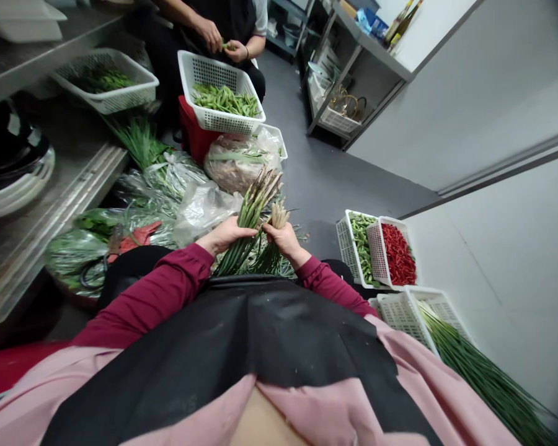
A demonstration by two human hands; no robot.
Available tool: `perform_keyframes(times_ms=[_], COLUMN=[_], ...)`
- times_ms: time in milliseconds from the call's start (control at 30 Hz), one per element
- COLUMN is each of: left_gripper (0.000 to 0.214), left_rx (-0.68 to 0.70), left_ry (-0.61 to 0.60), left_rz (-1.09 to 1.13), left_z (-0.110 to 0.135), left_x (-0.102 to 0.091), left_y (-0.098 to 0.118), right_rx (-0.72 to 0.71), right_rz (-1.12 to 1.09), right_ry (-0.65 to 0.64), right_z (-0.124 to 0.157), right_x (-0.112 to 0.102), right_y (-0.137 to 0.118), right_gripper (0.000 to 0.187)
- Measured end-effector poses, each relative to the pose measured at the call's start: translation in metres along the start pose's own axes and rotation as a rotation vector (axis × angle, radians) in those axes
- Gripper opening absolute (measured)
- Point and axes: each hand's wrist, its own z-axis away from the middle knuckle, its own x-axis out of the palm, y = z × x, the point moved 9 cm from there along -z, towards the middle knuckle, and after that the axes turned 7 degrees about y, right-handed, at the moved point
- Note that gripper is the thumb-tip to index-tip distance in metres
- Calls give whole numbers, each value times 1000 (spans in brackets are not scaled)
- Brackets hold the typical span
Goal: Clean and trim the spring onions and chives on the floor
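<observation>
The left hand [230, 236] is closed around a thick bunch of green onions [258, 198], its thumb laid across the stalks; their brownish ends point up and away from the body, while the green leaves hang down over the lap. The right hand [284, 240] grips a smaller bundle of pale-ended stalks [279, 215] between thumb and curled fingers, just beside the first bunch. Both hands are in front of the black apron [307, 328]. Beyond them sits a bulging clear plastic bag [232, 166], and behind it a white perforated basket [230, 121] holds green pods [225, 99] on something red. A co-worker's two hands [209, 34] handle a small green piece above that basket. On the right, by the wall, one basket [347, 248] carries green pods and the one touching it [377, 251] carries red chillies [398, 254]; nearer, long green stalks [478, 365] spill out of another basket [409, 319]
</observation>
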Motion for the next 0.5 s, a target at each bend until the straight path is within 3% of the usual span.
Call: perform_keyframes(times_ms=[300,400,500], left_gripper=[49,49,49], left_rx=[52,41,16], left_ry=[-11,-46,-79], left_rz=[-59,-61,-56], left_z=[1,2,4], left_x=[-3,-3,-3], left_y=[7,8,7], right_rx=[-95,-114,-166], right_rz=[77,10,-58], right_ry=[-15,50,225], right_z=[-2,-9,-21], right_x=[-2,-18,-51], right_y=[-13,-20,-31], right_gripper=[35,33,30])
